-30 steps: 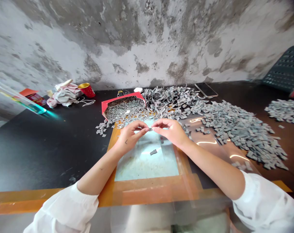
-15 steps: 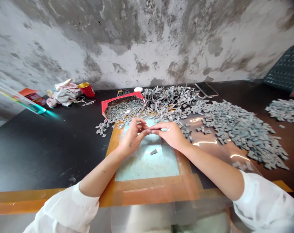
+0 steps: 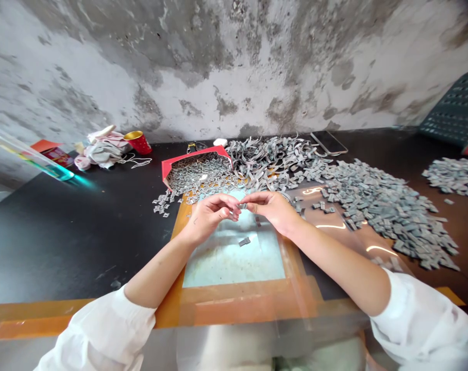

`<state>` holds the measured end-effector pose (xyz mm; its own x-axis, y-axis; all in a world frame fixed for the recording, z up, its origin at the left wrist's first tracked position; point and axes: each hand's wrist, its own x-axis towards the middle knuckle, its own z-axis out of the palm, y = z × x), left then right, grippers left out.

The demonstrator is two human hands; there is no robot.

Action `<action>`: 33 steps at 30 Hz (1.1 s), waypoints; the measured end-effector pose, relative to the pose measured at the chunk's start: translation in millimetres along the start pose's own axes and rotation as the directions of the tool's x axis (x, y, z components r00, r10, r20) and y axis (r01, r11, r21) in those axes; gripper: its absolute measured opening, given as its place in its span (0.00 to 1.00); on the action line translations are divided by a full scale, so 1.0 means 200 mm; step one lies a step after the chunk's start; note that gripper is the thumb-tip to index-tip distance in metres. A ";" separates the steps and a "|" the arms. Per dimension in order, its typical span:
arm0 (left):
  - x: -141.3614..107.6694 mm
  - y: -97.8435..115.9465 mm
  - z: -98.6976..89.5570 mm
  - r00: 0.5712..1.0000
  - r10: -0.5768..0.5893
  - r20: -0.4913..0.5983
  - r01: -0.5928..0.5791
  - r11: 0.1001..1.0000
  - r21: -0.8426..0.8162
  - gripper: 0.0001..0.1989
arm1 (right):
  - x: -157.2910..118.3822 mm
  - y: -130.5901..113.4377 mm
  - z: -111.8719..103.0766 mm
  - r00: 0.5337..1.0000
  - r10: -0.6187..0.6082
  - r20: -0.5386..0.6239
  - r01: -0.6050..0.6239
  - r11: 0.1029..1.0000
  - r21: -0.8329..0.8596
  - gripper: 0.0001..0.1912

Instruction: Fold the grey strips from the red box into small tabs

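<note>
My right hand (image 3: 274, 210) pinches a small grey piece (image 3: 243, 206) between thumb and fingertips, above the pale blue sheet (image 3: 234, 263). Close against it on the left is my left hand (image 3: 212, 215), its thumb apart from its fingers and nothing visibly gripped. Below the hands, one grey clip-like part (image 3: 244, 241) lies on the sheet. Beyond them a red-edged box (image 3: 197, 153) lies open towards me, with many tiny grey pieces (image 3: 199, 171) in and before it. Grey strips (image 3: 276, 154) are heaped beside the box.
A large pile of grey parts (image 3: 384, 206) spreads at the right, with a smaller pile (image 3: 454, 175) beyond. A phone-like object (image 3: 329, 143) lies at the back. A red cup (image 3: 138, 142), crumpled cloth (image 3: 104, 149) and a clear tube (image 3: 33, 157) are at the left.
My left hand's thumb and fingers have parted and released their pinch at the small piece. My right hand still holds it. The part on the sheet has not moved.
</note>
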<state>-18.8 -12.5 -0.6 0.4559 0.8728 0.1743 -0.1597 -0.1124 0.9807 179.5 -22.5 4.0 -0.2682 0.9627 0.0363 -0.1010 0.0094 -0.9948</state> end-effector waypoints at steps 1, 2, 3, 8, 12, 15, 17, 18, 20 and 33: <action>0.00 0.00 0.00 1.000 -0.009 -0.014 0.009 1.000 0.022 0.18 | 0.00 0.00 0.00 1.000 0.004 0.000 -0.004 1.000 -0.005 0.09; 0.00 0.01 0.01 0.999 -0.018 -0.033 0.020 0.999 0.048 0.16 | 0.00 0.00 0.00 1.000 0.007 0.003 -0.007 1.000 -0.012 0.09; 0.00 0.01 0.01 0.998 -0.024 -0.055 0.028 0.997 0.075 0.13 | 0.00 0.00 0.00 1.000 0.008 0.009 -0.008 1.000 -0.021 0.09; 0.01 0.05 0.03 0.995 -0.021 -0.093 0.034 0.990 0.136 0.10 | 0.00 0.01 0.00 0.999 -0.028 0.024 0.030 0.996 -0.086 0.08; 0.01 0.06 0.01 0.995 -0.049 -0.087 0.061 0.988 0.145 0.08 | -0.01 0.00 0.01 0.996 -0.085 -0.003 0.084 0.983 -0.164 0.07; 0.00 0.06 0.00 0.998 -0.043 -0.048 0.050 0.985 0.168 0.08 | -0.01 -0.01 0.01 0.994 -0.111 -0.007 0.107 0.972 -0.209 0.07; 0.00 0.07 0.00 0.999 -0.038 -0.017 0.040 0.979 0.198 0.08 | -0.01 -0.01 0.01 0.991 -0.131 0.000 0.127 0.963 -0.236 0.07; 0.00 0.07 -0.01 0.999 -0.038 -0.003 0.038 0.975 0.219 0.09 | -0.01 -0.02 0.01 0.990 -0.142 0.009 0.140 0.956 -0.257 0.06; 0.00 0.07 -0.01 0.999 -0.044 0.013 0.039 0.961 0.274 0.09 | -0.02 -0.02 0.01 0.985 -0.169 0.030 0.170 0.936 -0.307 0.06; 0.01 0.08 -0.01 0.996 0.068 0.065 -0.092 0.830 0.550 0.07 | -0.04 -0.03 0.02 0.950 -0.312 -0.008 0.256 0.793 -0.553 0.09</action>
<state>-22.7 -11.2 14.3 0.5000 0.8305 0.2455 0.3073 -0.4352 0.8463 178.4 -30.6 9.6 -0.2158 0.9139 0.3439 0.3812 0.4031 -0.8320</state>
